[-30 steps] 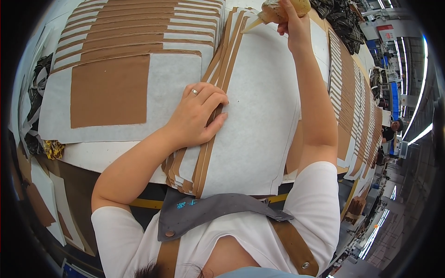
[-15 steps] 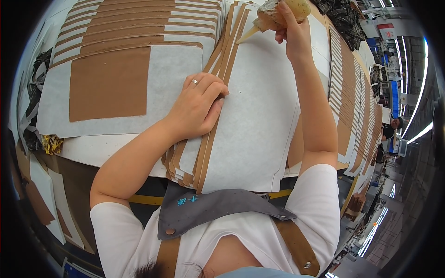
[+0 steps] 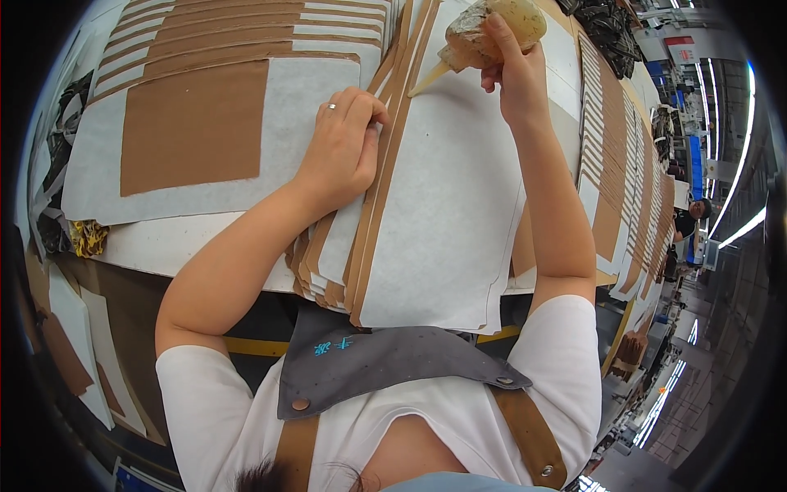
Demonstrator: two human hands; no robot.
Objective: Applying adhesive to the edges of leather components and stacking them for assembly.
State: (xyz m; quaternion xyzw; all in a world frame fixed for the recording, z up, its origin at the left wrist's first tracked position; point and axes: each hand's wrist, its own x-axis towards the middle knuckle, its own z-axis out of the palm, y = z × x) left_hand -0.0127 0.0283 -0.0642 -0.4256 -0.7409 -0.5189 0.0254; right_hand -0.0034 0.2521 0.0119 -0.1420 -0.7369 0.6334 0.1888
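Gripping glue bottle in right hand, nozzle at top of fanned brown-edged sheets; left hand flat, pinning them. Lower edges apparently unglued.

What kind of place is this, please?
Probably a factory workbench for gluing sheets. The right hand squeezes a glue bottle over stacked white and brown sheets, the left hand presses them, and long rows of similar sheets extend away.

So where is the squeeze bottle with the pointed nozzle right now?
In the head view the squeeze bottle is at the top, right of centre, gripped by the right hand, its nozzle touching the brown edge of the fanned sheets.
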